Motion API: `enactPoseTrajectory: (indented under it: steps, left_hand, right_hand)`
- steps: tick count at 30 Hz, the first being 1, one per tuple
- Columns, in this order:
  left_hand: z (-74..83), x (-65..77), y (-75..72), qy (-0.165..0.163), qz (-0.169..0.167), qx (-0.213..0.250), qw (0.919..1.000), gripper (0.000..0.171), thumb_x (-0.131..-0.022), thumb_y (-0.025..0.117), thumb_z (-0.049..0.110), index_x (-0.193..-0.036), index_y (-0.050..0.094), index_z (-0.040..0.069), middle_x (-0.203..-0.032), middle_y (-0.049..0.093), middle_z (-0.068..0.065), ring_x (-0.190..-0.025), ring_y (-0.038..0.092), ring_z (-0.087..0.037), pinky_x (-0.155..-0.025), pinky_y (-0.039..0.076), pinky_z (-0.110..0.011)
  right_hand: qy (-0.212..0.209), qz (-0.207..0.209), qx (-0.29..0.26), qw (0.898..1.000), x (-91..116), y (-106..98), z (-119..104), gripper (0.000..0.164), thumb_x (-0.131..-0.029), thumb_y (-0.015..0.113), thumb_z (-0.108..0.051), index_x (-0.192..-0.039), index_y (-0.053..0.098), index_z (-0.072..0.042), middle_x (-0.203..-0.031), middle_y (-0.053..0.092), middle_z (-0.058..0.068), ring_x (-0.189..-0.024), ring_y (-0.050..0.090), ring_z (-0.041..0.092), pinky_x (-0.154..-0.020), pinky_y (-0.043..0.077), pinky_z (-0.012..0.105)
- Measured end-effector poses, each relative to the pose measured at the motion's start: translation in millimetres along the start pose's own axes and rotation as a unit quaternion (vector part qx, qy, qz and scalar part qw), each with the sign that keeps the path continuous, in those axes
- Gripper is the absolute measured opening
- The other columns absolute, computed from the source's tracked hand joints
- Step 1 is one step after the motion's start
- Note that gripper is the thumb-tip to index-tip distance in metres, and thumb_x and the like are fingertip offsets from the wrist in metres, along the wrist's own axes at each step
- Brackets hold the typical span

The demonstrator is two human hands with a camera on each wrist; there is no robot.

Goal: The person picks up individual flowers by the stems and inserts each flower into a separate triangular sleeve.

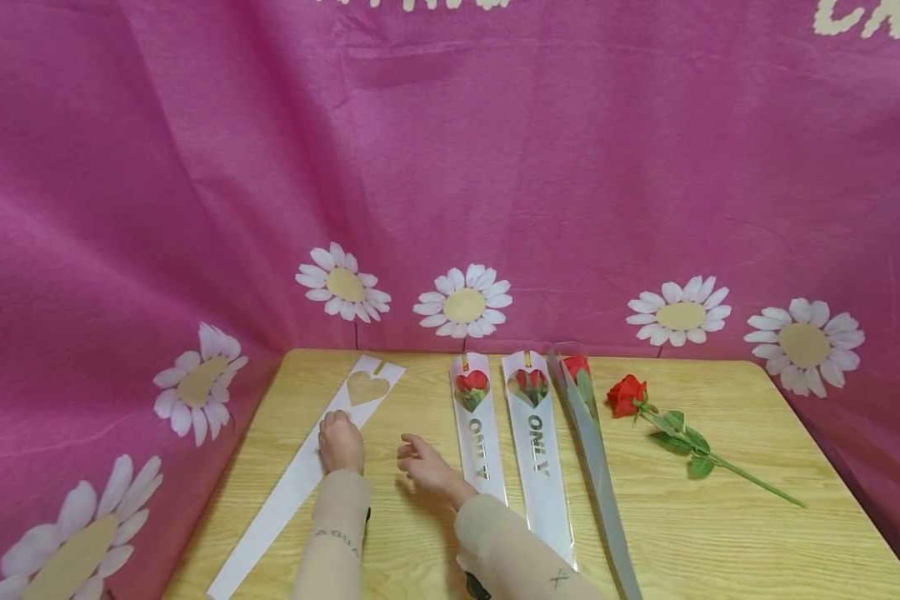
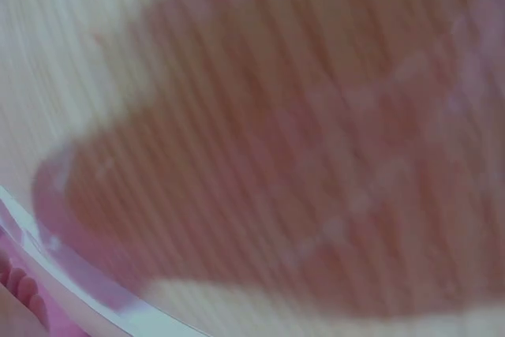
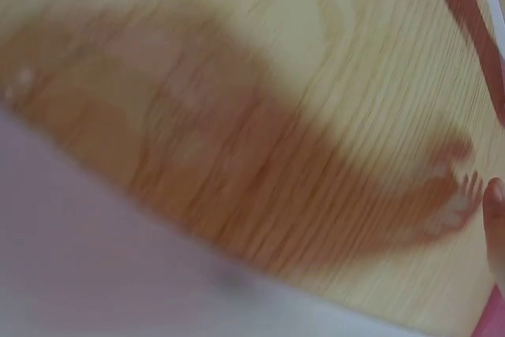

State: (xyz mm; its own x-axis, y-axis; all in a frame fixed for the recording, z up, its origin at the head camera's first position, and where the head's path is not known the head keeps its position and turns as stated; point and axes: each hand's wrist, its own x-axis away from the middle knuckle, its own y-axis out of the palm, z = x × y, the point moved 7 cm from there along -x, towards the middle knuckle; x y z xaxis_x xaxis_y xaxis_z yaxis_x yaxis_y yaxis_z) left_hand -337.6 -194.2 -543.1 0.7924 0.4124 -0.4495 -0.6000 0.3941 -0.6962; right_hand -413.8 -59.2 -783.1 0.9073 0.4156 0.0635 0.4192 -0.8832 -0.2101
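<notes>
A white flower sleeve (image 1: 288, 492) with a heart-shaped window lies slanted on the left of the table in the head view. My left hand (image 1: 341, 442) is on its upper part, back of the hand up; the fingertips' hold on the sleeve is hidden there. A row of fingers (image 2: 22, 288) shows small at the left wrist view's lower left corner. My right hand (image 1: 427, 465) hovers between this sleeve and the filled ones, with loosely bent fingers and nothing held. Only part of a finger (image 3: 495, 230) enters the right wrist view.
Two white sleeves (image 1: 474, 433) (image 1: 543, 483) marked ONLY hold red roses. Beside them, a grey-looking sleeve (image 1: 596, 475) with a rose stands partly on edge. One loose red rose (image 1: 627, 396) lies at the right of the wooden table (image 1: 765, 558). Pink daisy-printed cloth (image 1: 570, 167) surrounds the table.
</notes>
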Motion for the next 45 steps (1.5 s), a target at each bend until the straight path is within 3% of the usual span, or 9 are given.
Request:
enactPoseTrajectory:
  steps: [1,2,8,16,19,22,30,35,45]
  left_hand:
    - [-4.6,-0.2,-1.8,-0.009,-0.007,-0.009,0.9999,0.009,-0.081,0.049,-0.005,-0.079,0.056,-0.010,-0.082,0.054,-0.023,-0.081,0.053,-0.040,-0.074,0.045,-0.049]
    - [-9.7,-0.2,-3.7,-0.019,-0.011,-0.017,0.9996,0.010,-0.081,0.048,-0.005,-0.079,0.056,-0.010,-0.083,0.054,-0.023,-0.082,0.053,-0.040,-0.075,0.045,-0.049]
    - [-32.0,0.3,-11.4,-0.085,-0.049,-0.055,0.9936,0.021,-0.083,0.048,0.001,-0.096,0.053,-0.014,-0.097,0.051,-0.027,-0.095,0.049,-0.042,-0.084,0.043,-0.051]
    - [-49.3,-1.5,-17.6,-0.140,-0.128,-0.069,0.9795,0.035,-0.085,0.049,0.012,-0.104,0.048,-0.017,-0.106,0.045,-0.030,-0.101,0.045,-0.045,-0.086,0.040,-0.053]
    - [-54.4,-2.1,-16.9,-0.151,-0.154,-0.073,0.9738,0.038,-0.086,0.048,0.015,-0.104,0.047,-0.018,-0.107,0.043,-0.031,-0.102,0.044,-0.045,-0.085,0.039,-0.054]
    - [-57.8,-3.0,-14.8,-0.147,-0.168,-0.076,0.9718,0.040,-0.085,0.047,0.016,-0.106,0.047,-0.019,-0.107,0.042,-0.031,-0.103,0.043,-0.046,-0.086,0.038,-0.054]
    - [-54.9,-0.9,-15.9,-0.075,-0.099,-0.041,0.9914,0.028,-0.084,0.048,0.012,-0.087,0.056,-0.015,-0.092,0.052,-0.030,-0.089,0.050,-0.046,-0.076,0.043,-0.056]
    - [-49.9,1.5,-18.5,-0.073,-0.053,-0.035,0.9953,0.027,-0.080,0.050,0.010,-0.082,0.057,-0.017,-0.086,0.052,-0.032,-0.084,0.050,-0.048,-0.075,0.042,-0.054]
    - [-46.3,5.7,-9.9,-0.155,-0.058,-0.021,0.9861,0.035,-0.080,0.050,0.014,-0.091,0.056,-0.018,-0.093,0.053,-0.034,-0.089,0.050,-0.050,-0.077,0.041,-0.055]
  right_hand:
    - [0.015,0.001,-0.019,1.000,-16,7,29,0.057,-0.083,0.060,-0.026,-0.135,0.037,-0.021,-0.111,0.056,-0.005,-0.095,0.058,0.012,-0.072,0.052,0.028]
    - [0.028,-0.004,-0.046,0.999,-12,11,19,0.058,-0.082,0.060,-0.026,-0.135,0.036,-0.018,-0.110,0.055,-0.005,-0.091,0.058,0.011,-0.070,0.051,0.028]
    - [0.081,-0.029,-0.132,0.988,60,24,-125,0.059,-0.087,0.053,-0.017,-0.137,0.028,0.004,-0.118,0.052,0.014,-0.095,0.056,0.022,-0.070,0.050,0.028]
    - [0.127,-0.033,-0.216,0.968,43,61,-91,0.064,-0.093,0.046,-0.034,-0.139,0.023,0.004,-0.127,0.048,0.023,-0.113,0.051,0.032,-0.089,0.047,0.041]
    - [0.132,-0.024,-0.291,0.947,50,72,-95,0.074,-0.092,0.048,-0.039,-0.141,0.013,0.005,-0.137,0.033,0.030,-0.123,0.040,0.037,-0.097,0.040,0.043]
    - [0.145,-0.014,-0.324,0.935,74,76,-131,0.080,-0.092,0.047,-0.041,-0.142,0.006,0.006,-0.141,0.022,0.034,-0.128,0.029,0.044,-0.105,0.030,0.049]
    - [0.169,-0.004,-0.395,0.903,117,69,-221,0.071,-0.097,0.034,-0.031,-0.137,0.000,0.017,-0.142,0.001,0.038,-0.131,0.006,0.050,-0.110,0.010,0.053]
    - [0.192,-0.018,-0.419,0.887,119,68,-225,0.074,-0.097,0.033,-0.035,-0.137,-0.002,0.017,-0.143,-0.002,0.035,-0.133,0.002,0.047,-0.111,0.007,0.051]
    - [0.187,-0.017,-0.406,0.894,117,66,-220,0.079,-0.096,0.037,-0.040,-0.138,-0.001,0.016,-0.145,0.001,0.033,-0.133,0.003,0.046,-0.112,0.008,0.050]
